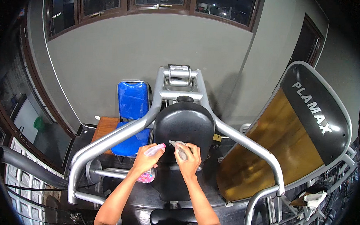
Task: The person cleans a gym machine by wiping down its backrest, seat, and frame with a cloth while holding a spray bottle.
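My left hand point(146, 158) grips a spray bottle point(147, 176) by its neck, and the white and pink trigger head point(156, 149) points toward the right. Pink labelling shows on the bottle below my wrist. In my right hand point(188, 159) is a crumpled greyish cloth point(180, 147), one corner sticking out past my fingers. Both hands are in front of the black padded backrest point(184, 121) of a gym machine; whether the cloth touches the pad cannot be told. Below the backrest lies the black seat point(173, 186), partly hidden by my right wrist.
Silver tubular arms point(115, 133) point(251, 145) curve out on both sides of the backrest. A blue chair point(133, 101) and a wooden surface point(105, 129) stand behind on the left. The tall machine panel point(275, 140) rises at right, with other gym equipment point(302, 208) beyond it.
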`<state>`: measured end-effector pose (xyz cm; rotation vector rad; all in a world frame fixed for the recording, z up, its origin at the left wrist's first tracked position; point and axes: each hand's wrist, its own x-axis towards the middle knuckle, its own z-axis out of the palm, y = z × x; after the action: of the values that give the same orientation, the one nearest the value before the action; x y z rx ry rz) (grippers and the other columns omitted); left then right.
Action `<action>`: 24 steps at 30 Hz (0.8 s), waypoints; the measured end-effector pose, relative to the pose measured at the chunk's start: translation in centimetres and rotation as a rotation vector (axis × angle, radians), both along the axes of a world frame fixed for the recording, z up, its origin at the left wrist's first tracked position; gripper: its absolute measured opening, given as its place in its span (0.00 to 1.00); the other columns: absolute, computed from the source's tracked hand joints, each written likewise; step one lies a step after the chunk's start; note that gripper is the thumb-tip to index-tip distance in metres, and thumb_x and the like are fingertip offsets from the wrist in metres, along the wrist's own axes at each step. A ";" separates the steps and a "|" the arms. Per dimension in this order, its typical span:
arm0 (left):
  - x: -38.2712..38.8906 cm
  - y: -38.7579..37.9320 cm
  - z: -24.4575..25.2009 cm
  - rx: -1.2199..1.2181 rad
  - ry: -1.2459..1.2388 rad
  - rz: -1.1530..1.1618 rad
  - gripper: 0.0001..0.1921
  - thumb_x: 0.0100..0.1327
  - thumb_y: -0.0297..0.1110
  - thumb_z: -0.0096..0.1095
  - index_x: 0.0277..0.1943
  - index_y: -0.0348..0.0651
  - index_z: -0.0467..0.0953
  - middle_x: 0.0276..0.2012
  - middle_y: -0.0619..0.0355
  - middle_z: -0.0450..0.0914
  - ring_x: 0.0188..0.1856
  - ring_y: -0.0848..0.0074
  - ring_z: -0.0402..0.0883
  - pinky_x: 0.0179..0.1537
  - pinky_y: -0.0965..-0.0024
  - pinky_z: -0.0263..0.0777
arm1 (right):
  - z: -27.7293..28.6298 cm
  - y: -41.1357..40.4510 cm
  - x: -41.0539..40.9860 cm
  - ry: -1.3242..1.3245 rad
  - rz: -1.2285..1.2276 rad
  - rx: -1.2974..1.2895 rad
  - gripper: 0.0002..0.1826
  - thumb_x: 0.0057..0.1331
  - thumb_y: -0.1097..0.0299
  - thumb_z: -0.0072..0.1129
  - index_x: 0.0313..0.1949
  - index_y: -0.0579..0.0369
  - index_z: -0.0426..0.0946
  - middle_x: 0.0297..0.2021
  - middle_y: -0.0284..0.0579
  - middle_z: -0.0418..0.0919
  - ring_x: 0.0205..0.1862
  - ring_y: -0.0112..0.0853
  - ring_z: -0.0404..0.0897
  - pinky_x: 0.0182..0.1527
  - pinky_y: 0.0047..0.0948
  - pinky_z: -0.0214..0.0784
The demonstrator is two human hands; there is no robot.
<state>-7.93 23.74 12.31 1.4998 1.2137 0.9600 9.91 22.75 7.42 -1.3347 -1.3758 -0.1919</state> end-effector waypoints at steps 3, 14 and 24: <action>-0.2 0.5 0.2 0.023 0.047 -0.002 0.13 0.67 0.39 0.65 0.34 0.35 0.80 0.19 0.59 0.76 0.16 0.80 0.76 0.19 0.73 0.72 | -1.7 -1.2 0.2 -0.097 0.049 -0.085 0.13 0.51 0.68 0.75 0.37 0.38 0.87 0.38 0.30 0.80 0.36 0.34 0.79 0.36 0.35 0.75; 0.3 0.7 -0.3 0.097 0.085 -0.006 0.13 0.66 0.38 0.65 0.31 0.36 0.79 0.17 0.57 0.77 0.16 0.78 0.78 0.19 0.71 0.68 | -0.4 0.0 -0.1 -0.088 -0.008 -0.027 0.15 0.50 0.68 0.75 0.40 0.38 0.87 0.39 0.33 0.80 0.36 0.36 0.78 0.36 0.37 0.74; 0.2 0.1 0.3 0.154 0.071 -0.064 0.13 0.67 0.38 0.67 0.36 0.34 0.80 0.20 0.60 0.78 0.16 0.82 0.76 0.18 0.75 0.71 | 0.1 -1.3 2.3 -0.113 -0.060 -0.114 0.12 0.53 0.67 0.73 0.38 0.43 0.86 0.35 0.33 0.80 0.36 0.35 0.79 0.37 0.36 0.75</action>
<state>-7.72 23.86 12.58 1.6966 1.1564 0.9833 12.24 21.46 7.50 -1.4798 -1.4604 -0.2354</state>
